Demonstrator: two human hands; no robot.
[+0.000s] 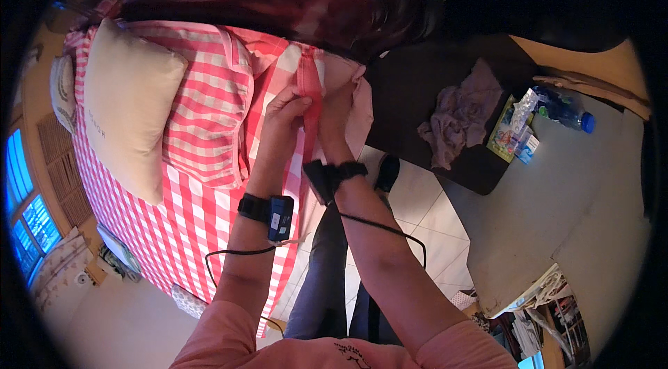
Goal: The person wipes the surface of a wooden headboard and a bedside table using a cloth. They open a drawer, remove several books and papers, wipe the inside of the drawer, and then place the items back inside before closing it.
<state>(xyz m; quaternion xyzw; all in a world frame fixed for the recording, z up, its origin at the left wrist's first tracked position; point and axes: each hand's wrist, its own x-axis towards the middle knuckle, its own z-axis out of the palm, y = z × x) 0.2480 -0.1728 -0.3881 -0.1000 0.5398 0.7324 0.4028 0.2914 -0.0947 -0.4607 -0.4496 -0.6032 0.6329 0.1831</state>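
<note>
My left hand grips the edge of a red-and-white checked cloth at the near side of a bed, its thumb and fingers closed on the fabric. Beside it, my right hand reaches in behind a solid red strip of the cloth; its fingers are largely hidden by fabric, so its hold cannot be made out. Pale pink fabric hangs just right of that hand. Left of my hands lies a checked piece with a gathered, piped edge, over a checked bedspread.
A cream pillow with writing lies on the bed's left part. To the right, a dark surface bears a crumpled brown cloth, a blister pack, small boxes and a plastic bottle. Tiled floor lies below.
</note>
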